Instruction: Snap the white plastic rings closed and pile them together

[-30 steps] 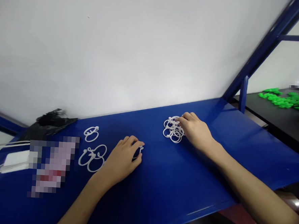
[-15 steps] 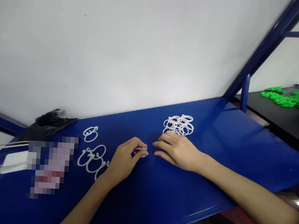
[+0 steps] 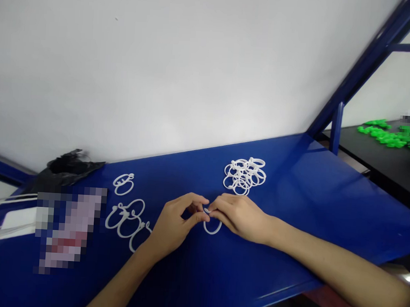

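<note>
A thin white ring (image 3: 211,232) hangs between my two hands, its lower loop showing below the fingertips and its top part mostly hidden. My left hand (image 3: 176,221) is closed, thumb and index finger at the ring's upper left. From the other side my right hand (image 3: 242,216) pinches at the same upper part with thumb and fingers. Just beyond the right hand lies a pile of similar white rings (image 3: 242,167), several overlapping. To the left of my left hand, more white rings with small knobs (image 3: 129,225) lie loosely, partly covered by my wrist.
Further back left is a small pair of white rings (image 3: 124,185). A black plastic bag (image 3: 68,166), a white mask-like item with loops (image 3: 23,223) and a blurred pinkish packet (image 3: 71,228) sit left on the blue table (image 3: 280,167). Green pieces (image 3: 386,135) cover a black table at right.
My left hand has moved a little right with the ring, and my right hand has come left and down to meet it. The ring's loop now shows below the fingers.
</note>
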### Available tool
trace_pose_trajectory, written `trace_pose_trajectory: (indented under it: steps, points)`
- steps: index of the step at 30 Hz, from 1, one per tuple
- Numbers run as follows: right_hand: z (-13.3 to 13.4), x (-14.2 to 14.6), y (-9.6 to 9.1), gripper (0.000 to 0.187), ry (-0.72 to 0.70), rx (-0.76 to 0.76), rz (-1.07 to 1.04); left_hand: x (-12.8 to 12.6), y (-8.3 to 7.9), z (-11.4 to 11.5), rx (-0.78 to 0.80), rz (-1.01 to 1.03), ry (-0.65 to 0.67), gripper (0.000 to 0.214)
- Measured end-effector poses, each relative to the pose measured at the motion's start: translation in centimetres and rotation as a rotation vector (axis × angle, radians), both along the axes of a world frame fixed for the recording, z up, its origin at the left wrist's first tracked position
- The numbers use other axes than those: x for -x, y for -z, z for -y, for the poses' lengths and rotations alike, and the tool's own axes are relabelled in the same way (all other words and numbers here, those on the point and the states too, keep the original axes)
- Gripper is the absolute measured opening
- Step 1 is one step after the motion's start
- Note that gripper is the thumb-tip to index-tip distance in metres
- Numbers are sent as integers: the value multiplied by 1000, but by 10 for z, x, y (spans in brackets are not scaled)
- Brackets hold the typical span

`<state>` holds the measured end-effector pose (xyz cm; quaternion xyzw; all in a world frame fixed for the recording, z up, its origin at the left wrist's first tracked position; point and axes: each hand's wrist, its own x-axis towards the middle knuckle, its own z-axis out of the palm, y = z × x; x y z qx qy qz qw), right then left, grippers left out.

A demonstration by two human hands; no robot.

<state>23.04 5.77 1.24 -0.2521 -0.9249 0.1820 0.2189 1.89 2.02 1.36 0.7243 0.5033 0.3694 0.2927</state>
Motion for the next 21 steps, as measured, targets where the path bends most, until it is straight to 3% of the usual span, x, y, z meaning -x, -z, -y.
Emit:
trace_pose_trajectory:
  steps: [4,12,21]
  points:
    - [2,1,-1,23,-48,9,8,0,-1,1,-82,-47,59,11]
    - [4,1,-1,18,45,102,-91,1,0,1,-258,-70,34,11]
    - [8,0,-3,25,-91,40,-112,1,4,4,-343,-54,125,20]
